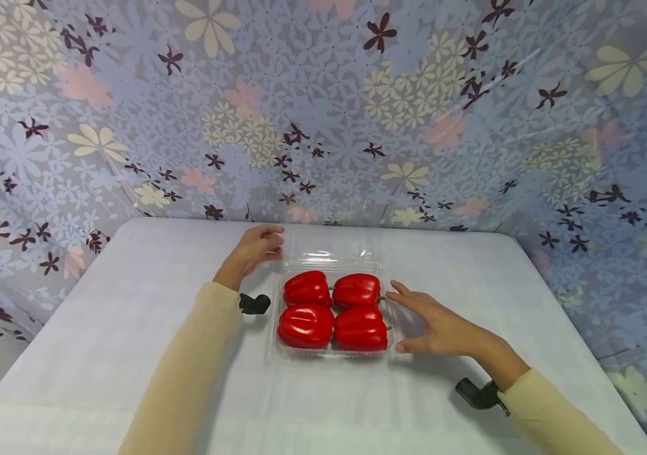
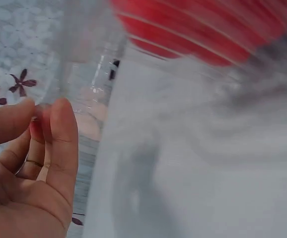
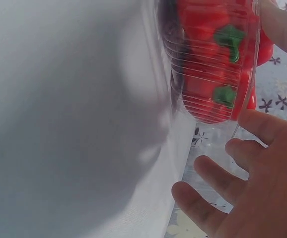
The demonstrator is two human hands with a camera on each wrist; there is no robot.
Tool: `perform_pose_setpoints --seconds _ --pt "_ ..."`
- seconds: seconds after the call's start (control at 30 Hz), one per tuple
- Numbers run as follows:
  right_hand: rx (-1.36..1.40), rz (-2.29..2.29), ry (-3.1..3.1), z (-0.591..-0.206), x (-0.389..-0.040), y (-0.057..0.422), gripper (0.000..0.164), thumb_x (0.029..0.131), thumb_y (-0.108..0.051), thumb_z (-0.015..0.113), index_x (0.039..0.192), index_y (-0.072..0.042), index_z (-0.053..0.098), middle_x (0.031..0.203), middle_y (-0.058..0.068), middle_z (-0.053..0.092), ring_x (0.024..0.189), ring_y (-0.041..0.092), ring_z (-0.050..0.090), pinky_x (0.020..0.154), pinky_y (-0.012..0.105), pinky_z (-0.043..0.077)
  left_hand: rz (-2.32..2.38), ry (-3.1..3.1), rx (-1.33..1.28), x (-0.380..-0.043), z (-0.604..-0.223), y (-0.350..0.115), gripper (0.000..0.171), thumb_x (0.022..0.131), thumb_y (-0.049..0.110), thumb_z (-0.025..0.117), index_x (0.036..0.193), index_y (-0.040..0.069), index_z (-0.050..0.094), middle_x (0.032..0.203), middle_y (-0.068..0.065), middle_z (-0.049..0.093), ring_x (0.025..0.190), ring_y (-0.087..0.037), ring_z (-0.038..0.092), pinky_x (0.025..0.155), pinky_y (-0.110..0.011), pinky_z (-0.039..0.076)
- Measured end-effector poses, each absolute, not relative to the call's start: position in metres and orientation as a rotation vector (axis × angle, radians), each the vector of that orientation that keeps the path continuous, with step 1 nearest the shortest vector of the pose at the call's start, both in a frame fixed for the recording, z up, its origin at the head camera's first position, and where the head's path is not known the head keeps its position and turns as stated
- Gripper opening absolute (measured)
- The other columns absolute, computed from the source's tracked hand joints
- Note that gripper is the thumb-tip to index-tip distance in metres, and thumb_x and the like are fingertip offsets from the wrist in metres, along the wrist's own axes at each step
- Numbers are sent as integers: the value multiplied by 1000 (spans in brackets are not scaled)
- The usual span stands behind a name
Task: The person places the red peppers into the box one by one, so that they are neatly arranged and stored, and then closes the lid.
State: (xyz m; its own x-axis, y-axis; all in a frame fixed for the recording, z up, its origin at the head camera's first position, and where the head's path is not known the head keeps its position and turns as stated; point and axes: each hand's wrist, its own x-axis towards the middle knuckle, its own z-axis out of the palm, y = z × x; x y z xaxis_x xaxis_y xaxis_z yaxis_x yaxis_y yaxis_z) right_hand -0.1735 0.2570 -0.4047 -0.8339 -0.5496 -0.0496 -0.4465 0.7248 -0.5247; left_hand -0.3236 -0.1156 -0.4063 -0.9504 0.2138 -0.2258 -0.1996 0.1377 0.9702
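Several red bell peppers (image 1: 305, 327) lie in a clear plastic clamshell box (image 1: 332, 354) on the white-covered table. The box's transparent lid (image 1: 329, 248) is folded back beyond the peppers. At the lid's left edge, my left hand (image 1: 254, 248) pinches the thin plastic between thumb and fingertips, which the left wrist view shows closely. My right hand (image 1: 440, 325) is at the box's right side, fingers spread and thumb apart. In the right wrist view, the index fingertip (image 3: 255, 121) meets the box's rim, near the green stems (image 3: 224, 96).
A white cloth (image 1: 130, 354) covers the table, whose far edge meets a flower-patterned backdrop (image 1: 312, 114). Dark wrist-camera mounts (image 1: 254, 304) stick out from both sleeves, close to the tabletop.
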Motion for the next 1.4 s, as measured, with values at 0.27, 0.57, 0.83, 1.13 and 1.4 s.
perform_pose_setpoints --seconds 0.27,0.57,0.83,1.13,1.4 --pt "-804 -758 2740 -406 -176 253 92 77 -40 81 152 -9 38 163 19 26 143 44 35 108 70 37 1943 2150 67 -321 -388 -117 31 96 -3 55 127 -4 49 100 -5 51 79 -14 60 72 -22 60" --pt "-841 -760 2746 -408 -180 249 91 78 -40 81 152 -8 38 163 20 26 141 45 38 108 69 37 1967 2163 42 -321 -390 -121 29 96 -3 56 124 -3 51 100 -5 51 82 -18 61 71 -22 60" --pt "-732 -850 2846 -391 -212 257 59 92 -27 69 143 -3 50 146 20 53 129 42 54 101 58 50 1962 2210 57 -323 -391 -121 27 96 -1 57 123 -2 53 101 -5 51 86 -21 63 74 -23 61" --pt "-264 -1244 2882 -369 -286 240 53 99 -18 58 148 -4 42 139 23 56 121 40 60 95 52 55 1928 2331 122 -321 -386 -122 24 96 0 57 120 -2 54 102 -6 53 83 -13 60 77 -26 61" --pt "-142 -1490 2815 -372 -302 219 29 99 -12 56 125 2 59 110 17 65 89 13 70 83 31 60 1911 2385 98 -319 -384 -118 21 97 2 57 118 0 55 103 -7 54 86 -15 60 82 -30 60"
